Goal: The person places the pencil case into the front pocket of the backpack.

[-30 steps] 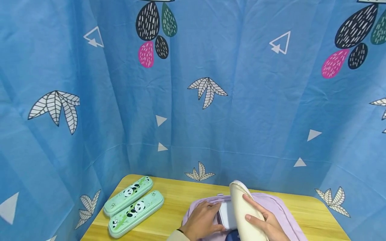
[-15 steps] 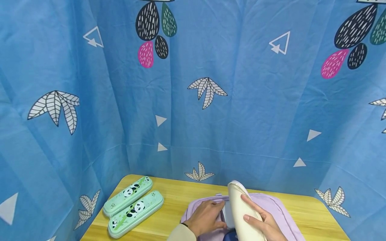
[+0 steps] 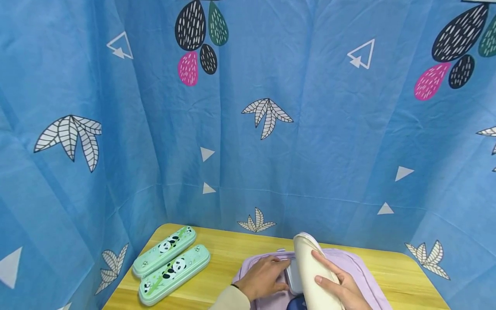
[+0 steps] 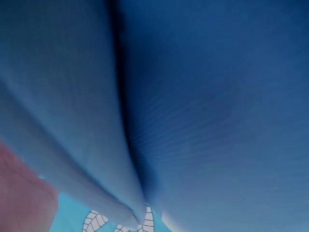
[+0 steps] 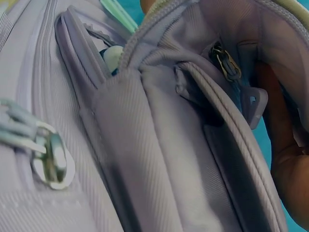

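Cream pouch (image 3: 314, 275), at the lower centre of the head view, is grasped by the right hand (image 3: 342, 286) above the lilac backpack (image 3: 358, 269); its opening is gripped by the left hand (image 3: 265, 279). Little has shifted since a second ago, so insertion seems unfinished.

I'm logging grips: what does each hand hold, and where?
The right hand grips the cream pouch along its side; the left hand holds the lilac backpack open at its edge.

text: none legible | cases (image 3: 171, 265): panda pictures only
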The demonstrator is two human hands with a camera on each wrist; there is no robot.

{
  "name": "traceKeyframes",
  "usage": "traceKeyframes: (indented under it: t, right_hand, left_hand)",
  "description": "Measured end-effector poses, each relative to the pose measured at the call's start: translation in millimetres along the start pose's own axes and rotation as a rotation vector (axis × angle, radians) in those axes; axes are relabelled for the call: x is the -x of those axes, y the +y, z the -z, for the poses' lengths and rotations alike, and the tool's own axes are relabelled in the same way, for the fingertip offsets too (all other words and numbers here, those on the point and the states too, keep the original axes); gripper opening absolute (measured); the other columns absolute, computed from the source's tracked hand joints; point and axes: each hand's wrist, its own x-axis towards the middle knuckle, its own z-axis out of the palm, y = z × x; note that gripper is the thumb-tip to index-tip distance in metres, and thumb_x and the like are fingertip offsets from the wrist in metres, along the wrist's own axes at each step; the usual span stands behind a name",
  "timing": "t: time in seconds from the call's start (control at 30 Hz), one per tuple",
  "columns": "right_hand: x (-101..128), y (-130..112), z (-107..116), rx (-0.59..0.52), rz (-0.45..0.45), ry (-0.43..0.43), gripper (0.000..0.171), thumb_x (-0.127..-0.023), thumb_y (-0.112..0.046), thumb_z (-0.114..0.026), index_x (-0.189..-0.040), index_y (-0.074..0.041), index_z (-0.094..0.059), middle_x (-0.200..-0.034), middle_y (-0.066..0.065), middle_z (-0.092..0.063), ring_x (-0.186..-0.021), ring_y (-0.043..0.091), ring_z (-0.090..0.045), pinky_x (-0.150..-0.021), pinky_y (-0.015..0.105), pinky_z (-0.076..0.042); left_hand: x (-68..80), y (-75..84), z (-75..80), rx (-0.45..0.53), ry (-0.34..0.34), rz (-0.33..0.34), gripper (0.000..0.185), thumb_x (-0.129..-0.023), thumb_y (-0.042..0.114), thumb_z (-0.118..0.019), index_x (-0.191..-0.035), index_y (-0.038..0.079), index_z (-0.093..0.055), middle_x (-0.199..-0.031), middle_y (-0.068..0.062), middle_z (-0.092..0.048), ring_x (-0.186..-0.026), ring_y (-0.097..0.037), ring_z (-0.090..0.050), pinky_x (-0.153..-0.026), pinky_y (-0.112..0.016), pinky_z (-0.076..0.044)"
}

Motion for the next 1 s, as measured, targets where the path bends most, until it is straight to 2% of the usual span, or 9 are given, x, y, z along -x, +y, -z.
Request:
traceKeyframes:
  t: [0.2, 0.33, 0.5, 0.57, 0.73, 0.8, 0.9, 1.0]
  right_hand:
    - [1.6, 0.7, 2.8, 0.03, 0.017, 0.008, 0.062, -0.106, -0.019, -0.069, -0.165, -0.018, -0.05, -0.144, -0.044, -0.049, -0.128, -0.018, -0.048, -0.099, 0.017, -0.054]
    - [2.2, 0.4, 4.3, 0.048, 0.013, 0.021, 0.062, -0.105, -0.02, -0.07, -0.164, -0.019, -0.051, -0.146, -0.04, -0.049, -0.128, -0.017, -0.048, -0.099, 0.016, -0.053]
    - [3.3, -1.7, 6.2, 0.037, -0.025, 0.025, 0.063, -0.105, -0.022, -0.071, -0.165, -0.021, -0.05, -0.166, -0.01, -0.041, -0.125, -0.013, -0.053, -0.097, 0.022, -0.059]
    - [3.8, -1.8, 7.8, 0.025, -0.035, 0.023, 0.064, -0.105, -0.021, -0.071, -0.165, -0.021, -0.05, -0.167, -0.006, -0.039, -0.124, -0.011, -0.055, -0.095, 0.025, -0.061]
    - [4.3, -1.6, 12.2, 0.034, -0.033, 0.016, 0.064, -0.105, -0.021, -0.071, -0.165, -0.021, -0.05, -0.149, -0.037, -0.046, -0.125, -0.014, -0.053, -0.096, 0.023, -0.059]
    - [4.5, -2.0, 13.3, 0.037, -0.038, 0.018, 0.063, -0.105, -0.022, -0.071, -0.165, -0.022, -0.05, -0.147, -0.04, -0.046, -0.124, -0.016, -0.051, -0.096, 0.022, -0.059]
    - [4.8, -2.7, 14.6, 0.034, -0.042, 0.02, 0.064, -0.105, -0.021, -0.072, -0.165, -0.021, -0.05, -0.165, -0.017, -0.042, -0.124, -0.016, -0.052, -0.095, 0.023, -0.06]
    - [4.8, -2.9, 15.8, 0.023, -0.047, 0.015, 0.065, -0.105, -0.021, -0.072, -0.166, -0.02, -0.049, -0.176, 0.01, -0.029, -0.123, -0.016, -0.052, -0.094, 0.024, -0.061]
  left_hand:
    - [13.0, -14.2, 7.8, 0.083, 0.065, 0.027, 0.049, -0.099, 0.038, -0.082, -0.144, 0.024, -0.071, -0.128, 0.016, -0.078, -0.125, -0.009, -0.066, -0.109, -0.037, -0.056]
    - [26.7, -28.5, 16.2, 0.146, 0.048, 0.075, 0.045, -0.1, 0.038, -0.081, -0.141, 0.023, -0.073, -0.126, 0.015, -0.078, -0.122, -0.009, -0.064, -0.106, -0.039, -0.055]
    - [49.3, -49.1, 22.7, 0.175, -0.002, 0.138, 0.045, -0.101, 0.042, -0.078, -0.141, 0.024, -0.073, -0.138, 0.012, -0.073, -0.129, -0.012, -0.061, -0.113, -0.044, -0.053]
    - [58.3, -56.4, 24.5, 0.174, -0.005, 0.142, 0.044, -0.101, 0.042, -0.078, -0.141, 0.023, -0.073, -0.142, 0.009, -0.071, -0.132, -0.015, -0.061, -0.116, -0.046, -0.052]
    - [81.6, -70.9, 34.0, 0.174, 0.025, 0.165, 0.044, -0.102, 0.041, -0.077, -0.141, 0.022, -0.074, -0.15, 0.0, -0.066, -0.139, -0.023, -0.059, -0.117, -0.052, -0.051]
    - [90.3, -76.3, 38.2, 0.157, 0.054, 0.175, 0.043, -0.101, 0.039, -0.079, -0.14, 0.021, -0.074, -0.151, -0.003, -0.065, -0.139, -0.025, -0.059, -0.115, -0.054, -0.052]
    - [102.9, -84.7, 44.0, 0.132, 0.099, 0.191, 0.044, -0.099, 0.036, -0.081, -0.139, 0.019, -0.074, -0.15, -0.006, -0.066, -0.137, -0.029, -0.06, -0.112, -0.059, -0.052]
    - [115.6, -93.6, 50.6, 0.14, 0.109, 0.233, 0.047, -0.097, 0.036, -0.084, -0.139, 0.017, -0.074, -0.151, -0.009, -0.065, -0.138, -0.033, -0.059, -0.111, -0.063, -0.051]
